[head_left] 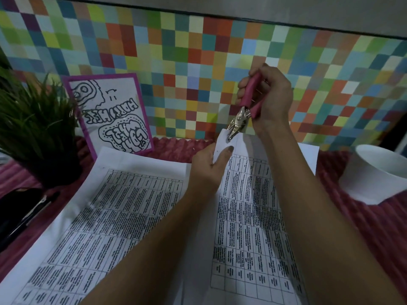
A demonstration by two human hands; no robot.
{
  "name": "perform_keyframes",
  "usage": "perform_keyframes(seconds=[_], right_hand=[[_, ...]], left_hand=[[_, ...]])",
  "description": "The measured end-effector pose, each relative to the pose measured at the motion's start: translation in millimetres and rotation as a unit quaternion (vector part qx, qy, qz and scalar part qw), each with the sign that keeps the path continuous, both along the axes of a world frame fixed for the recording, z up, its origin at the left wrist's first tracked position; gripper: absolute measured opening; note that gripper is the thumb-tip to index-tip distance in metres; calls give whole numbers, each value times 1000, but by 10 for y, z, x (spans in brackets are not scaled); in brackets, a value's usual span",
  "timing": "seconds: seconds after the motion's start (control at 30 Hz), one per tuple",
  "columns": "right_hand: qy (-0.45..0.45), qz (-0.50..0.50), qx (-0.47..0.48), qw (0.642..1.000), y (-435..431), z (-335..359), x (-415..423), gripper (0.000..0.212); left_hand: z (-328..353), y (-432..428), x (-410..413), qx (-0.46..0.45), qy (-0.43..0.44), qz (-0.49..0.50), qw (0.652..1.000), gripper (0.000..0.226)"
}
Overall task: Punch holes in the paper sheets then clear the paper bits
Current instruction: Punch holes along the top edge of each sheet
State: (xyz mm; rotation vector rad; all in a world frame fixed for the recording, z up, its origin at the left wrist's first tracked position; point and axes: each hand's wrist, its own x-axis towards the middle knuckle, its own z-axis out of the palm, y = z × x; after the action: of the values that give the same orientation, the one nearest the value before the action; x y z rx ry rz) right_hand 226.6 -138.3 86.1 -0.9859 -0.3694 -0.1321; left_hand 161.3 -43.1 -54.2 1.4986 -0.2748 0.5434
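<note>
Paper sheets [123, 216] printed with tables lie across the red tabletop [374, 227], their near edges cut off by the frame; the print is too blurred to read. At the left edge, a dark object is hard to identify beside a potted plant [37, 128]. The left hand [211, 164] pinches a raised sheet [242, 194] at its far corner. The right hand [268, 97] grips a pink-handled punch [242, 113], whose metal jaws straddle that corner. A white bowl [374, 172] is cropped at the right edge.
</note>
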Motion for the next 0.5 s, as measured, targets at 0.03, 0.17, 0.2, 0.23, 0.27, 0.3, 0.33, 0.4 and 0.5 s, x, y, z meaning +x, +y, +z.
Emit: perform_keyframes(seconds=[0.03,0.17,0.2,0.23,0.27,0.3,0.33,0.4,0.5], right_hand=[[3,-2,5,1000,0,-8,4,18],[16,5,24,1000,-30,-26,4,25],[18,5,29,999,-33,-26,6,27],[19,3,34,999,-33,-24,9,28],[20,1,39,999,-26,-22,8,29],[21,-2,44,999,-16,-19,4,30],[23,-6,50,998,-5,-17,-4,30],[33,-20,66,997,8,-18,-17,31],[45,-36,79,995,7,-14,-36,32]], left_hand=[[1,2,-6,5,0,0,1000,24],[25,-19,-34,20,-4,-2,1000,21],[26,-25,-33,23,-5,0,1000,21],[27,-25,-32,27,-8,4,1000,21],[27,-22,-30,30,-10,7,999,21],[24,-17,-25,32,-11,8,999,22],[18,-13,-19,33,-11,10,999,24],[14,-13,-19,41,-10,22,999,31],[35,-33,-30,49,-16,40,998,34]])
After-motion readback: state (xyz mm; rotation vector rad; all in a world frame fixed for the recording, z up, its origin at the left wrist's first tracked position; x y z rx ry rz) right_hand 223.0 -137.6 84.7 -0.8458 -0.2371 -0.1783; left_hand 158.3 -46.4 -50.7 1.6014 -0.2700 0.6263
